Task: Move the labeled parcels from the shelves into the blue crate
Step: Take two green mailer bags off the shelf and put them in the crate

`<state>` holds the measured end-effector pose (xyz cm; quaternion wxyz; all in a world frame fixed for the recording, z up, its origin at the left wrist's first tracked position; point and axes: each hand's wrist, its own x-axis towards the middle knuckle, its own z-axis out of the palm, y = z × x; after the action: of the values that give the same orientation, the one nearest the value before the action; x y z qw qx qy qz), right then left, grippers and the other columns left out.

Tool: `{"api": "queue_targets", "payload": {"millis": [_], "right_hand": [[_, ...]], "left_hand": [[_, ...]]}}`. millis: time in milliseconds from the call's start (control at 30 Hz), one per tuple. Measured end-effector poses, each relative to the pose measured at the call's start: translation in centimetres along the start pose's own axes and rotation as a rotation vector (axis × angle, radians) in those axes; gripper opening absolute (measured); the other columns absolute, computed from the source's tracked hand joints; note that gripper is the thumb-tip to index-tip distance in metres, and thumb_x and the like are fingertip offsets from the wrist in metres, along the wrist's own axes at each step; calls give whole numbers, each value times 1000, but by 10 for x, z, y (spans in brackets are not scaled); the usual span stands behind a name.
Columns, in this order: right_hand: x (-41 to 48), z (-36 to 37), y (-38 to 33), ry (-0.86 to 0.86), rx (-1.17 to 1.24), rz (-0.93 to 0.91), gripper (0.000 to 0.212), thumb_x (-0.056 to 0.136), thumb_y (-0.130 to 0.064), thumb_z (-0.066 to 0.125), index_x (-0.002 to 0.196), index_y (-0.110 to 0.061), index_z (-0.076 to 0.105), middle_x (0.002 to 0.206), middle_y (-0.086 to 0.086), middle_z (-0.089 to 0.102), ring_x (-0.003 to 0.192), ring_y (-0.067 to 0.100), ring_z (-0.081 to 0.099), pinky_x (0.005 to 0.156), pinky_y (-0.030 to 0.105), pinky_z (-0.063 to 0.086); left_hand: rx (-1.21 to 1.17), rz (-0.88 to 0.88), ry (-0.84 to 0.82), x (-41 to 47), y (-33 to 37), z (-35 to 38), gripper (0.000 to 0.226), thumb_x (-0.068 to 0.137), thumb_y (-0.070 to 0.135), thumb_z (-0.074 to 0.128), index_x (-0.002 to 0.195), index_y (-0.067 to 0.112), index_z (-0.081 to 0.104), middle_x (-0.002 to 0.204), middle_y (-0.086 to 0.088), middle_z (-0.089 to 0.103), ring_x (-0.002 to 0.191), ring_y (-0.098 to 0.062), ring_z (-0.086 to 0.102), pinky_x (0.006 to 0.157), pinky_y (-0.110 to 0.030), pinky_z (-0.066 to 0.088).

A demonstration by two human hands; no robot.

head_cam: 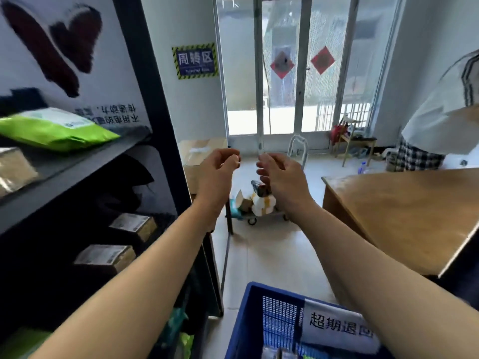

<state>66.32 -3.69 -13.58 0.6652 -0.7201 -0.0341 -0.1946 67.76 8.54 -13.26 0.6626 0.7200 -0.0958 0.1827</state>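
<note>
Head view. I see both arms stretched forward at mid-frame, hands raised side by side and near each other without touching. The left hand (pixel 220 169) is empty, its fingers loosely curled with thumb and forefinger close together; I can make out nothing between them. The right hand (pixel 281 177) is likewise empty, fingers bent and relaxed, back of the hand toward me.

The crate (pixel 248 330) sits at the bottom edge, below the right forearm and well apart from both hands. A white label (pixel 337 326) with dark characters hangs on its far wall, and a few items lie inside at the frame's edge, too cropped to identify.

The shelves (pixel 77 161) stand to the left of the left arm. On the upper level lies a green parcel (pixel 54 130), with a brown box (pixel 15 169) on the level beneath. Lower down, two labeled boxes, one (pixel 134 225) above the other (pixel 106 256), lie in shadow just left of the left forearm. All parcels are apart from the hands.

Beyond the hands, a cart (pixel 259 203) loaded with packages stands on the floor before glass doors (pixel 303 73). A wooden table (pixel 404 216) lies to the right, and a second person (pixel 440 120) stands behind it at the right edge.
</note>
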Motion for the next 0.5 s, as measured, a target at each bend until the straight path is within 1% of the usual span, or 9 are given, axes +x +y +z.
{"api": "queue_targets", "payload": {"millis": [100,200,333,433,500], "right_hand": [[-9,1,-39,-12,67,-81,15,96,-27,51,95,-17,62,89,3,66,97,27,65,92,42,54],[-23,1,-74,-54,137,-157,19,96,-28,50,100,-14,63,90,2,66,93,22,65,89,37,54],[-43,-3,-107,-126,233,-209,21,95,-29,52,101,-13,64,93,2,67,90,20,66,86,36,55],[-60,-14,-124,-174,289,-243,21,95,-28,52,102,-12,64,91,-1,66,86,15,65,85,33,55],[-71,-21,-133,-202,326,-262,20,95,-28,52,99,-13,64,90,-2,66,87,15,65,84,32,56]], "left_hand": [[-24,77,44,-11,43,-10,15,91,14,51,98,18,64,97,-4,68,101,-25,64,93,-36,49],[3,179,108,-29,83,-21,14,91,14,51,93,21,63,97,-5,67,99,-25,64,89,-33,50],[-31,267,215,-62,124,-27,13,92,14,51,97,13,63,96,-8,66,96,-23,63,84,-24,49],[-23,296,274,-89,145,-23,12,92,14,52,96,12,63,94,-8,65,92,-19,62,85,-24,49],[-25,308,314,-108,156,-21,11,92,14,52,96,12,63,93,-7,65,92,-19,62,86,-26,50]]}}
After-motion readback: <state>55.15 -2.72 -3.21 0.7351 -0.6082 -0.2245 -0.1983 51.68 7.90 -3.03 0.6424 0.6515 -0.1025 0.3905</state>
